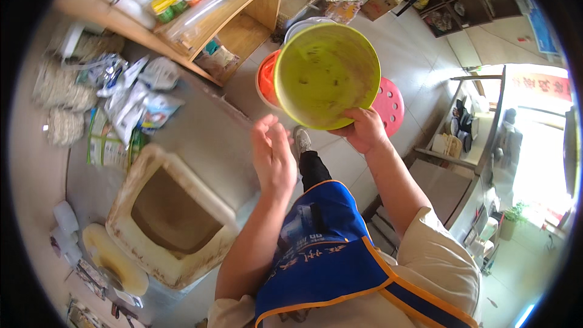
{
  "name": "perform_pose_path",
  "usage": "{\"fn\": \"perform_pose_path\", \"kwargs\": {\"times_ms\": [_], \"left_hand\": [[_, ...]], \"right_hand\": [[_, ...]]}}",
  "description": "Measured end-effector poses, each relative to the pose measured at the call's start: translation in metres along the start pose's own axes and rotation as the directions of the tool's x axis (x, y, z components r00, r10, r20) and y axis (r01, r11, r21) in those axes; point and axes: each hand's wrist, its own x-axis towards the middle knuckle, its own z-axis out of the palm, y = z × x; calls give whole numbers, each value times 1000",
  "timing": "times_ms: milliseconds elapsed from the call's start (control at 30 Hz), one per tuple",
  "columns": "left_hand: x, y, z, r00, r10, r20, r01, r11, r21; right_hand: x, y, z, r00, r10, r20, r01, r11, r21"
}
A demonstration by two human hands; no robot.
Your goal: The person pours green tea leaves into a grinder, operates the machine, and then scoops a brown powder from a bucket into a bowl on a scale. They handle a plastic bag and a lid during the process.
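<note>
My right hand (364,130) grips a yellow-green plastic basin (323,73) by its near rim, thumb over the edge. The basin is tipped so that its inside faces me, with dark smudges on the bottom and one side. Left of the basin's rim, my left hand (275,152) is raised with its fingers slightly bent, and nothing shows in it. A pale, stained square tub (123,218) with brown contents (175,212) stands on the counter (205,146) to my left.
Behind the basin are a bucket lined with an orange-red bag (268,77) and a pink stool (391,107) with holes. Plastic packages (132,100) lie on the counter beyond the tub. A wooden shelf (246,23) stands at upper left, a glass-sided cabinet (460,132) at right.
</note>
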Motion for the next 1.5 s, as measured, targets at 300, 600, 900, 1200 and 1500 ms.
{"fn": "perform_pose_path", "kwargs": {"times_ms": [300,600,900,1200,1500], "left_hand": [[236,-196,94,765,-308,565,-530,198,825],[350,-265,67,887,151,437,-390,-262,883],[353,-242,56,968,228,105,-204,471,858],[353,-292,45,988,-128,-87,151,917,370],[338,-266,70,994,-14,106,-30,915,402]], "right_hand": [[223,-15,-88,956,-129,-265,-8,886,-463],[296,63,-92,902,-422,-93,155,515,-843],[320,114,-105,891,-453,33,146,217,-965],[309,133,-125,906,-412,98,158,114,-981],[316,154,-140,912,-394,114,158,82,-984]]}}
